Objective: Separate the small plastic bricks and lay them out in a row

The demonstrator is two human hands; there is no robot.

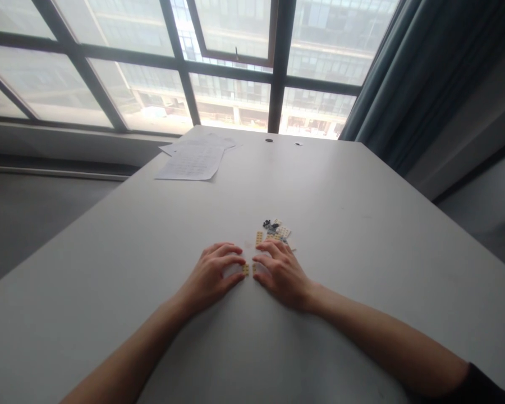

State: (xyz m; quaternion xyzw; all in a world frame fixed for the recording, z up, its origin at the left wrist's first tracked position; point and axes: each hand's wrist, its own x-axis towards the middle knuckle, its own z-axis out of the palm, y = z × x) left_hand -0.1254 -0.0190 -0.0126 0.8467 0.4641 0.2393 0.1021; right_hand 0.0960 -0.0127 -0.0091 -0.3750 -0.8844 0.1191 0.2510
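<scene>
My left hand (214, 272) rests low over the white table (151, 258), its thumb and index finger closed on the sides of a small yellow studded building plate (246, 269). Facing it across a narrow gap, my right hand (283, 272) pinches another small tan studded plate (254, 268), mostly covered by the fingertips. A longer tan studded plate (258, 238) lies flat just beyond my right fingers. Behind that hand is a loose pile with white studded plates (284, 230), black pieces (267, 223) and grey pieces (271, 230); my hand hides part of it.
Printed paper sheets (191, 161) lie at the far left of the table. Two round holes, one a dark cable hole (269, 141), are near the far edge. Beyond stand large windows (235, 95), with a blue-grey curtain (408, 73) at the right.
</scene>
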